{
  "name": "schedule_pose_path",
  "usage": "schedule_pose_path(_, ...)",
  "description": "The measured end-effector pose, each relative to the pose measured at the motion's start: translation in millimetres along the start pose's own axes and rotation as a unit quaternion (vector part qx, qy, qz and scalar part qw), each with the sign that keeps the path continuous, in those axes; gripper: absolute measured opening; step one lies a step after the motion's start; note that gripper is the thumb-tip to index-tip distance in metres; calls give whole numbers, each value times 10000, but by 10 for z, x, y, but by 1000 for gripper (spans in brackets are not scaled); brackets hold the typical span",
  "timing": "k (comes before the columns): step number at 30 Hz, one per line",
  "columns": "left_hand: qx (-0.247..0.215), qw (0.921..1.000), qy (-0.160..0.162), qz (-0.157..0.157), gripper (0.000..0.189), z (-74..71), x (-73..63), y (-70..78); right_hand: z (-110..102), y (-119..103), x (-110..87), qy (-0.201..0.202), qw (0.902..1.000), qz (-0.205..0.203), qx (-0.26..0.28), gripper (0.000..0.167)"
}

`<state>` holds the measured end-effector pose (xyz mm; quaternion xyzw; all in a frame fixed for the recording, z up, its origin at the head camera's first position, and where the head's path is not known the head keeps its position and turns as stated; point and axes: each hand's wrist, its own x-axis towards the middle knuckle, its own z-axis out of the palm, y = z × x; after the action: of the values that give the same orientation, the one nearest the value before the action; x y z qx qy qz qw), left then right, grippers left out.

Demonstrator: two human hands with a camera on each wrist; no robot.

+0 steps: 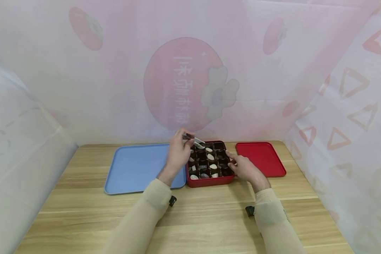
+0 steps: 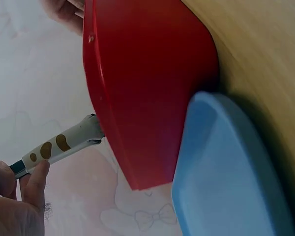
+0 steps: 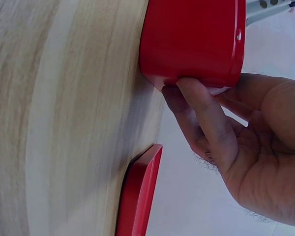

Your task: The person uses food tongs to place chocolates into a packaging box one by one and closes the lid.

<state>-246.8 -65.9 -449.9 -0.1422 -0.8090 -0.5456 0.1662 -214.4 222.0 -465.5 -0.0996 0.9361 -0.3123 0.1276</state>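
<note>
A red box on the table has a dark divided insert with pale, egg-shaped pieces and darker ones in several compartments. At its back left, my left hand pinches a pair of white tongs with brown spots. The tongs slope down over the rim in the left wrist view; their tips are hidden behind the box wall. My right hand grips the box's right side, its fingers against the outer wall and its thumb up at the rim.
Left of the box lies a blue tray, its edge close against the box. A shallow red lid lies to the right. Behind the wooden table hangs a printed pink and white sheet.
</note>
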Motion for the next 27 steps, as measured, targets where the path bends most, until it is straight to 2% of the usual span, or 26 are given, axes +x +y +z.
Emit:
schedule_pose_path(9,-262,9993,-180,-173,8,335,69,77,6,0,6,-3,10000,-10,-19,68)
schedule_pose_path(18,-150,9994,-288,-106,13,618,94,83,-14,-25,-10,16,10000,0,-55,67)
schedule_pose_path(22,-194,9991,-353,-157,16,684,107,48,-14,-32,-10,21,10000,10,-34,67)
schedule_pose_path(27,-263,9979,-478,-350,17,640,96,38,-11,-40,-10,17,10000,10,-9,67)
